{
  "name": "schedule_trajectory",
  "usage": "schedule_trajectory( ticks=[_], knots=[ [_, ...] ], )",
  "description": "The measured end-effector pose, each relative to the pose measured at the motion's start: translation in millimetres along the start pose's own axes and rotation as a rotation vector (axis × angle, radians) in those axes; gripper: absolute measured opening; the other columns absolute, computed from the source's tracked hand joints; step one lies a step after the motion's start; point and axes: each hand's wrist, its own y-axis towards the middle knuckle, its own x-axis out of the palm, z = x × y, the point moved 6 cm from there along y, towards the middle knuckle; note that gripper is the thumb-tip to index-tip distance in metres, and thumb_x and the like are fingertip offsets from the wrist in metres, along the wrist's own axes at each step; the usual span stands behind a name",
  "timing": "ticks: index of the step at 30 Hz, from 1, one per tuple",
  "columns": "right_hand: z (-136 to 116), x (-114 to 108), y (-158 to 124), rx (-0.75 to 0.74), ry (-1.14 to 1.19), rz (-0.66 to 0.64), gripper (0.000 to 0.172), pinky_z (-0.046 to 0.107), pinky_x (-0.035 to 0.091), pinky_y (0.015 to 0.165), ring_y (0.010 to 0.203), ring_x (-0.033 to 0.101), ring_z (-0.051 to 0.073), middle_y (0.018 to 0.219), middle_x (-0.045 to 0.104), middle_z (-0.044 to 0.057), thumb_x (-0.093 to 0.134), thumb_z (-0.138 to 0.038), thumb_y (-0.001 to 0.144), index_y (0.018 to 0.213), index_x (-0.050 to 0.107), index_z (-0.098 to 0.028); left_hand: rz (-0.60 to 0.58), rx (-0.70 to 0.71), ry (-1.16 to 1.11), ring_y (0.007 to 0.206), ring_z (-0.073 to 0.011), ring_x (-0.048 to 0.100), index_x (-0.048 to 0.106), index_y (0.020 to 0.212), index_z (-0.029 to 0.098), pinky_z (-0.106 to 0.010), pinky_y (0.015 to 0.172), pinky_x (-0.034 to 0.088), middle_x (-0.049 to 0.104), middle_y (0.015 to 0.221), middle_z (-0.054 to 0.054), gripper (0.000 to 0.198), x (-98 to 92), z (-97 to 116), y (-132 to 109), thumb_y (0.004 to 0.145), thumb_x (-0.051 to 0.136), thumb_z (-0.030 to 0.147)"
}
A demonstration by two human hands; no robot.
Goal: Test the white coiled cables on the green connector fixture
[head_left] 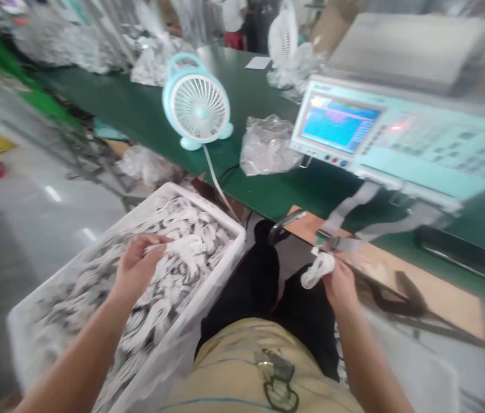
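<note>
One pale green test machine (418,143) with a lit screen sits above and right of the right hand (340,284). One white bin (225,221), heaped with more coiled white cables (169,292) than can be counted, lies under the left hand (136,267), whose fingers pinch one loose cable (182,245) off the pile. One small fan (196,106) stands beyond the bin. The right hand is clenched around one bundled cable (317,269), probably coiled, though blur hides detail.

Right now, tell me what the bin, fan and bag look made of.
Bin: likely white moulded plastic, matte rim. Fan: pale blue and white hard plastic, smooth with slatted grille. Bag: thin clear plastic film, crinkled and glossy.
</note>
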Motion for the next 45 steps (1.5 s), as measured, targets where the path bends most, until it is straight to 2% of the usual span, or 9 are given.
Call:
schedule_trajectory(
  ticks=[2, 5, 8, 10, 12, 21, 26, 34, 45],
  knots=[
    [1, 3, -3, 0.015, 0.022, -0.006, 0.025, 0.028, 0.048, 0.057, 0.065, 0.060, 0.019, 0.071, 0.067, 0.004, 0.072, -0.036, 0.057, 0.074, 0.068, -0.018, -0.119, -0.099, -0.191, 0.062, -0.0136, 0.054, 0.051, 0.076, 0.022, -0.023, 0.055, 0.041, 0.059, 0.069, 0.004, 0.019, 51.8, 4, -7, 0.064, 0.065, 0.026],
    [2, 4, -4, 0.008, 0.021, -0.020, 0.026, 0.029, 0.046, 0.055, 0.063, 0.059, 0.020, 0.070, 0.067, 0.005, 0.068, -0.040, 0.064, 0.078, 0.068, -0.018, -0.451, -0.284, -0.125, 0.040, -0.0095, 0.041, 0.057, 0.073, 0.020, -0.020, 0.040, 0.029, 0.048, 0.047, 0.006, 0.015, 158.7, -2, -31, 0.068, 0.061, 0.033],
    [2, 4, -5, -0.011, 0.017, -0.039, 0.027, 0.029, 0.043, 0.053, 0.057, 0.056, 0.018, 0.068, 0.066, 0.003, 0.065, -0.043, 0.068, 0.079, 0.068, -0.019, -0.702, -0.249, -0.083, 0.038, -0.0088, 0.038, 0.061, 0.067, 0.017, -0.020, 0.039, 0.025, 0.044, 0.042, 0.005, 0.026, 259.7, 1, -57, 0.071, 0.055, 0.042],
    [0, 2, -7, -0.039, -0.005, -0.046, 0.027, 0.029, 0.042, 0.050, 0.052, 0.053, 0.017, 0.062, 0.064, 0.002, 0.065, -0.045, 0.067, 0.077, 0.068, -0.019, -0.829, -0.229, -0.109, 0.039, -0.0084, 0.036, 0.058, 0.064, 0.015, -0.020, 0.039, 0.023, 0.041, 0.042, 0.005, 0.034, 307.1, 4, -71, 0.073, 0.053, 0.047],
    [-3, 1, -10, -0.067, -0.032, -0.051, 0.029, 0.028, 0.039, 0.047, 0.047, 0.050, 0.016, 0.056, 0.061, 0.002, 0.065, -0.047, 0.066, 0.074, 0.068, -0.019, -0.914, -0.210, -0.133, 0.040, -0.0076, 0.032, 0.051, 0.057, 0.015, -0.021, 0.040, 0.021, 0.037, 0.043, 0.005, 0.040, 333.2, 6, -80, 0.073, 0.051, 0.052],
    [-5, 8, -14, -0.096, 0.017, -0.008, 0.031, 0.022, 0.030, 0.044, 0.046, 0.039, 0.011, 0.049, 0.052, -0.003, 0.066, -0.047, 0.065, 0.068, 0.065, -0.016, -1.043, -0.106, -0.253, 0.047, -0.0069, 0.027, 0.043, 0.058, 0.015, -0.021, 0.045, 0.019, 0.033, 0.049, 0.005, 0.046, 348.4, -1, -88, 0.077, 0.046, 0.057],
    [4, 8, -10, -0.024, 0.160, -0.021, 0.027, 0.021, 0.033, 0.048, 0.054, 0.046, 0.012, 0.058, 0.058, -0.002, 0.071, -0.041, 0.062, 0.072, 0.065, -0.017, -1.057, -0.064, -0.265, 0.048, -0.0070, 0.026, 0.040, 0.056, 0.015, -0.022, 0.046, 0.019, 0.032, 0.050, 0.005, 0.045, 351.8, 0, -87, 0.077, 0.046, 0.055],
    [7, 7, -10, 0.003, 0.129, -0.048, 0.027, 0.020, 0.031, 0.047, 0.050, 0.041, 0.010, 0.053, 0.053, -0.004, 0.070, -0.041, 0.065, 0.075, 0.065, -0.016, -1.029, -0.158, -0.285, 0.047, -0.0076, 0.030, 0.045, 0.059, 0.015, -0.021, 0.046, 0.022, 0.036, 0.050, 0.005, 0.042, 355.1, -6, -88, 0.075, 0.050, 0.054],
    [6, 4, -10, -0.097, 0.037, 0.003, 0.026, 0.021, 0.026, 0.045, 0.046, 0.034, 0.009, 0.051, 0.048, -0.004, 0.064, -0.041, 0.069, 0.065, 0.057, -0.017, -1.038, -0.239, -0.304, 0.045, -0.0073, 0.033, 0.047, 0.061, 0.015, -0.021, 0.045, 0.024, 0.041, 0.049, 0.004, 0.040, 361.5, -7, -89, 0.074, 0.051, 0.053]
  ],
)
